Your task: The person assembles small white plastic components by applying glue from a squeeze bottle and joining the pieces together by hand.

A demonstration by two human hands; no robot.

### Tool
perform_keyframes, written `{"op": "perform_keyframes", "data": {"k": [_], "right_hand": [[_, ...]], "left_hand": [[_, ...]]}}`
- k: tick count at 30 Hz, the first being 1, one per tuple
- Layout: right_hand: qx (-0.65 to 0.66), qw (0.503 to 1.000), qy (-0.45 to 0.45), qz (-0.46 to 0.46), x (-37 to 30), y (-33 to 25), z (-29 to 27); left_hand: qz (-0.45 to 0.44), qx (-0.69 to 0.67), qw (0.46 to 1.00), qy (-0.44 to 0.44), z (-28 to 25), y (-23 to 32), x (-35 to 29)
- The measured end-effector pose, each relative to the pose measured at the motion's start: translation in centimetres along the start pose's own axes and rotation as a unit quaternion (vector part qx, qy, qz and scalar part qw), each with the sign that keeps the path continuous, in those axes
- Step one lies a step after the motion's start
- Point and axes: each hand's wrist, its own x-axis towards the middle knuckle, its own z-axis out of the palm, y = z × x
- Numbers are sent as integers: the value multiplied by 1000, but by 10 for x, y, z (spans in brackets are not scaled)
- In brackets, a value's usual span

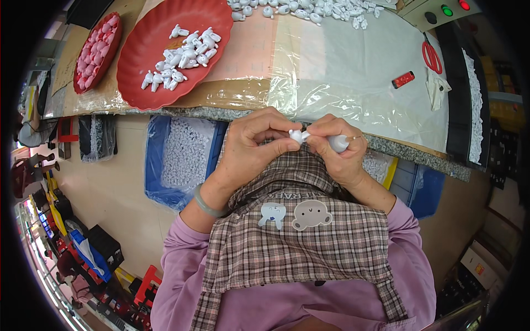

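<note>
Worktable [353, 77], left grip [251, 140], right grip [343, 157], both pinching white figurine [296, 135]

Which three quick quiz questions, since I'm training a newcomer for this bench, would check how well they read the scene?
1. True or false: the left hand and the right hand both touch the small white figure.
2. Where is the white bottle with a thin tip?
A) On the large red tray
B) Tucked in the right hand
C) Beside the red scissors
3. Fill in: the smaller red dish, left of the large red tray, holds ____ pieces.

Key: 1. True. 2. B. 3. Pink.
</note>
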Motion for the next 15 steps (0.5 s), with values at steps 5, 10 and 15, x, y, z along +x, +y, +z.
{"op": "perform_keyframes", "data": {"k": [5,10,15], "right_hand": [[15,999,-29,-30,13,-4,0],[46,996,-2,75,13,-11,7],[80,987,4,138,11,-9,9]], "left_hand": [[-24,-103,994,24,2,-2,-1],[-113,-236,965,13,-4,-6,-2],[-142,-258,955,23,-5,-11,-4]]}}
